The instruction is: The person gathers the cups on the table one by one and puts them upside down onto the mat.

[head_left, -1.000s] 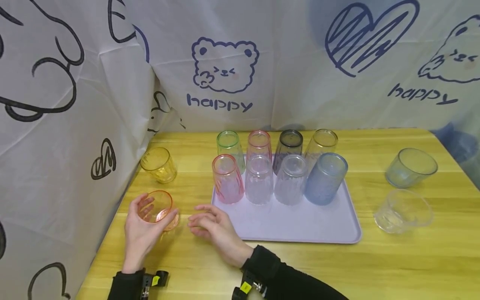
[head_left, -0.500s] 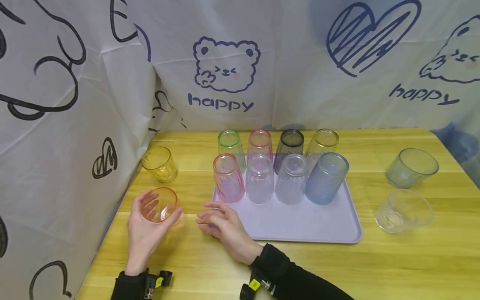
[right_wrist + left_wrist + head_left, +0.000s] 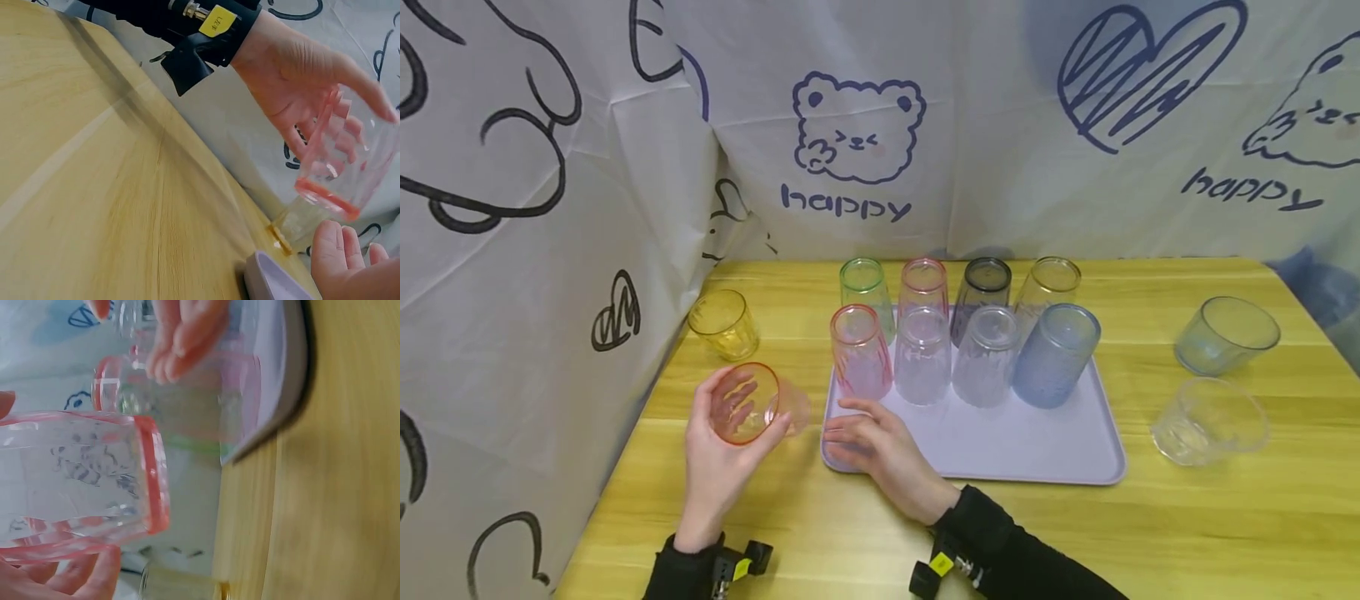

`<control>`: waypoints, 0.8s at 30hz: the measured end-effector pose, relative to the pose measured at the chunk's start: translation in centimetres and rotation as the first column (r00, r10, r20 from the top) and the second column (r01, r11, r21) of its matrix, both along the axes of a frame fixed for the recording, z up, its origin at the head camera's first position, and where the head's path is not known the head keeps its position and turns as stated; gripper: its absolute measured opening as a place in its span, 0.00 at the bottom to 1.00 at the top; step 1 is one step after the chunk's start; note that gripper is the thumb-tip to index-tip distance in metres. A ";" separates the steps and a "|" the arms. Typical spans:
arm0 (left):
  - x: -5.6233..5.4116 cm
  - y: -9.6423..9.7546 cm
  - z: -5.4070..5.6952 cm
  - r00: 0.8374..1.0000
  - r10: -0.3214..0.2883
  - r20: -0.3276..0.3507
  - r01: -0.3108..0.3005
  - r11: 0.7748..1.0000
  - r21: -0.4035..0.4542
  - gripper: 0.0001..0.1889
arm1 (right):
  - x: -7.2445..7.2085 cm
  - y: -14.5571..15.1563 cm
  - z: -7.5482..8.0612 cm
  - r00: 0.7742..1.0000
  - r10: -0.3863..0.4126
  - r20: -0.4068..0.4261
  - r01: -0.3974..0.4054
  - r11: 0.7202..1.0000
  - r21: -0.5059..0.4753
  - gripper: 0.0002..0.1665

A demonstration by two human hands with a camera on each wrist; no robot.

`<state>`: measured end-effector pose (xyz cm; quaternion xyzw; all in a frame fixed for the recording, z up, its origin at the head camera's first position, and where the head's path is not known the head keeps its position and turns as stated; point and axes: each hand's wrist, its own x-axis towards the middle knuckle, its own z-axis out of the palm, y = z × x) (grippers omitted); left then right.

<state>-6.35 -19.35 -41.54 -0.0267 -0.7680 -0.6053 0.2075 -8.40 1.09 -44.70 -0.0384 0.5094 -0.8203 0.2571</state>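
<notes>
My left hand [image 3: 718,467] grips an orange-rimmed glass tumbler [image 3: 797,408], thumb on the near side and fingers on the far side. In the right wrist view this tumbler [image 3: 369,187] is lifted off the table, tilted, with its thick base low. My right hand [image 3: 887,458] is over the left front part of a lilac tray [image 3: 1000,454], fingers loosely bent and holding nothing. Beyond those fingertips a pink-red glass [image 3: 861,362] stands upside down on the tray. The left wrist view shows the held tumbler [image 3: 81,475] close, with the right fingers [image 3: 194,337] above it.
Two rows of upturned glasses fill the tray's back, including a blue glass [image 3: 1056,358] and a dark grey glass [image 3: 981,296]. An upright yellow glass [image 3: 726,325] stands at the left. A bluish glass [image 3: 1225,337] and a clear glass [image 3: 1183,429] stand at the right.
My left hand has lifted the orange-rimmed tumbler and carried it rightward toward the tray. My right hand has also shifted right, from beside the tray to over its left front corner.
</notes>
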 end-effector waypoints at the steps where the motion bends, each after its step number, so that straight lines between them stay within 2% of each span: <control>1: 0.0 0.3 0.0 1.000 -0.023 -0.015 0.023 0.999 0.027 0.44 | -0.1 0.2 0.0 1.000 0.001 0.010 -0.001 1.000 -0.009 0.29; 4: -0.2 1.1 -0.2 0.994 -0.091 -0.068 0.097 0.991 0.091 0.43 | -0.3 0.8 0.0 0.999 0.009 0.049 -0.006 0.999 -0.051 0.29; 8: -0.3 2.3 -0.4 0.979 -0.166 -0.120 0.181 0.974 0.133 0.43 | -0.5 1.4 0.0 0.995 0.033 0.097 -0.022 0.994 -0.108 0.26; 10: -0.3 2.9 -0.4 0.975 -0.184 -0.127 0.200 0.971 0.131 0.43 | -0.5 1.6 0.0 0.992 0.042 0.120 -0.026 0.991 -0.132 0.22; 14: -0.5 4.1 -0.4 0.974 -0.189 -0.122 0.200 0.976 0.089 0.42 | -0.6 1.9 0.2 0.982 0.050 0.181 -0.015 0.982 -0.188 0.15; 18: -0.8 5.1 -0.6 0.965 -0.206 -0.162 0.219 0.973 0.069 0.42 | -0.8 2.1 0.5 0.975 0.072 0.209 -0.023 0.973 -0.228 0.23; 21: -0.9 5.6 -0.8 0.956 -0.224 -0.189 0.237 0.970 0.051 0.41 | -0.8 2.3 0.7 0.975 0.099 0.199 -0.047 0.966 -0.253 0.32; 24: -1.1 6.0 -1.0 0.953 -0.231 -0.195 0.239 0.971 0.021 0.40 | -0.9 2.6 0.9 0.976 0.118 0.184 -0.063 0.959 -0.276 0.36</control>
